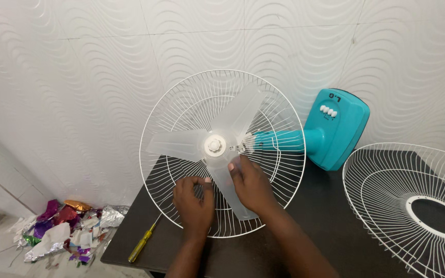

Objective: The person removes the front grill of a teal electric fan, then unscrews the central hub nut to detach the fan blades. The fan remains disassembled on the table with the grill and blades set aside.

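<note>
A teal fan (336,131) lies on its side on a dark table (315,216), its white wire rear guard (166,118) facing me. A translucent three-blade propeller (173,144) sits on the hub with a white cap (215,145) at its middle. My right hand (251,186) grips the lower blade, thumb near the hub. My left hand (194,201) pinches the lower blade's left edge in front of the guard wires.
The loose front guard (387,185), white wire with a ring middle, lies at the right on the table. A yellow-handled screwdriver (141,247) rests near the table's left edge. Crumpled shiny foil scraps (63,229) litter the floor at the lower left. A white patterned wall stands behind.
</note>
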